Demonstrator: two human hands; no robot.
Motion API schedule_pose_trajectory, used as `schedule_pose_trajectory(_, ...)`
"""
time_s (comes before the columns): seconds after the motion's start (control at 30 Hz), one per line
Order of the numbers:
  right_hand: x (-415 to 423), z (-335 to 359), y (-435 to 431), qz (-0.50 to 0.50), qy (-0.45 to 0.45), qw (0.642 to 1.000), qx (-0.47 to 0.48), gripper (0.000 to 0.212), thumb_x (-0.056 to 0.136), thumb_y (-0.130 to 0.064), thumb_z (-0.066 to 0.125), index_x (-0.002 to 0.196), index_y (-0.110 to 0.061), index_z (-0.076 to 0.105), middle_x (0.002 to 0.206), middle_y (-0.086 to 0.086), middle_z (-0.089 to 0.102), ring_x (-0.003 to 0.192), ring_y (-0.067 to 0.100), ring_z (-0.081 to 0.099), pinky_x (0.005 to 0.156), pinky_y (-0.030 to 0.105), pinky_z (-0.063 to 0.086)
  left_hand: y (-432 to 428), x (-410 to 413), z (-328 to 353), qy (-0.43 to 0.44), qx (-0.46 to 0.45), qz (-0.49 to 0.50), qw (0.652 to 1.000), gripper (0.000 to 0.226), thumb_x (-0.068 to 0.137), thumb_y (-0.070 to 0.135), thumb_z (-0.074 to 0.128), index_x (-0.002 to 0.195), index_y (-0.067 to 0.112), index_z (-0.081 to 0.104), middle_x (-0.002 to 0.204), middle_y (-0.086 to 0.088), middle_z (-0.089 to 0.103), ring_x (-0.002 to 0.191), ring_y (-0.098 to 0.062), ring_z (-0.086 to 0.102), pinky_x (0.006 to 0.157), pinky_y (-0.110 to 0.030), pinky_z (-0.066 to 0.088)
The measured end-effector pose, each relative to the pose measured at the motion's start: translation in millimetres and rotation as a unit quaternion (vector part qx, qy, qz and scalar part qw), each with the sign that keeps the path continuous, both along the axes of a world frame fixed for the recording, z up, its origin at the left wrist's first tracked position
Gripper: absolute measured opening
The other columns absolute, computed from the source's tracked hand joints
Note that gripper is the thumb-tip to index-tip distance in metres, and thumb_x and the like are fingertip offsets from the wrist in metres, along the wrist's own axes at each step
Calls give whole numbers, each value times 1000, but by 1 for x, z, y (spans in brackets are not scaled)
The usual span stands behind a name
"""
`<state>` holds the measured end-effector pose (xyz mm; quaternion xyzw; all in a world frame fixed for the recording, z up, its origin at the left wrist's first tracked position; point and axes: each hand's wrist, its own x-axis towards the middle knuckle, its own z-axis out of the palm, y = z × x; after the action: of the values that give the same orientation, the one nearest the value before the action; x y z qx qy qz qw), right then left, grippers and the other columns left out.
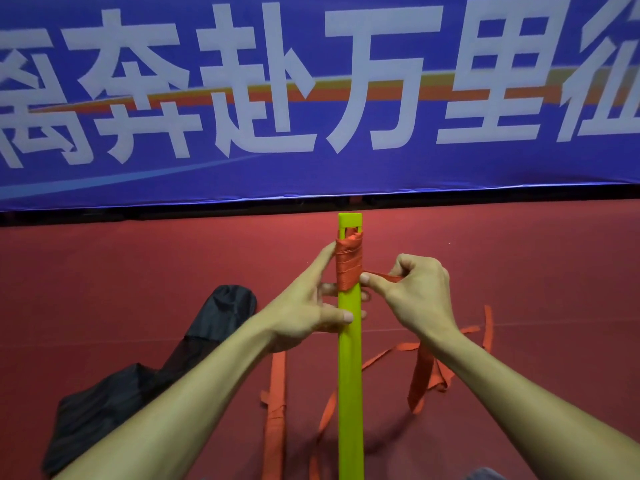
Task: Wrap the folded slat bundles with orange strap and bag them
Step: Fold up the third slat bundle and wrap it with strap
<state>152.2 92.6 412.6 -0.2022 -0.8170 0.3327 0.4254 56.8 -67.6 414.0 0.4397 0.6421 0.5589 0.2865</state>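
Right grip (415, 292): thumb and fingers pinch the orange strap (349, 268) just beside the slat bundle (349, 375), with a short run of strap taut between them. Left grip (304, 306): clamped on the bundle just below the wrap, thumb across the front, fingers behind, index finger straight along the wrap's left edge. Bundle upright, yellow-green; strap wound in several turns near its top. Loose strap trails over the red floor (519, 271), right side. Black bag (138, 375) lies on the floor, left.

Red floor (138, 258) w/ white line; blue banner (346, 168), big white chars, behind.
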Motion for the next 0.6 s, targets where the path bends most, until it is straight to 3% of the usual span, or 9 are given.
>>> schedule_pose_trajectory(0.1,-2,-2,3,23,-14,1000,-2,57,69,-43,85,50,-14,39,44,-5,32,51,19,30,49,32,25,1,2,-2,-7,19,26,999,102,85,-13,68,135,66,27,122,-18,65,104,-42,69,80,-44,60)
schedule_pose_trajectory(0.17,-1,-5,7,29,-21,999,-6,54,71,-42,83,51,-14,41,45,-5,33,51,18,30,49,32,25,3,5,-2,16,30,66,997,103,85,-10,71,132,71,29,117,-18,64,99,-36,71,76,-37,61)
schedule_pose_trajectory(0.3,3,-6,6,48,-16,999,-14,51,74,-35,83,52,-13,43,45,-8,33,47,10,29,46,25,25,3,4,-3,39,36,140,989,104,85,-6,73,137,71,26,110,-19,62,70,-20,65,69,-31,59)
schedule_pose_trajectory(0.4,-2,-3,-11,76,2,997,-5,54,71,-33,85,50,-17,37,43,-9,28,47,10,25,44,24,22,7,4,-7,97,13,173,980,107,84,0,75,139,73,20,96,-12,63,59,-12,62,64,-35,56)
schedule_pose_trajectory(0.5,-7,-3,-25,70,0,998,5,58,68,-37,85,51,-17,33,47,-4,29,53,15,25,48,33,23,11,10,-5,172,-22,219,960,106,83,12,77,139,74,12,82,-6,62,60,-13,60,69,-43,59)
schedule_pose_trajectory(0.6,-8,-3,-24,39,13,999,0,61,68,-35,84,51,-15,29,47,-2,29,56,21,27,49,34,26,13,14,-5,210,-28,264,941,109,74,31,85,140,71,8,75,5,68,74,-16,68,78,-42,57)
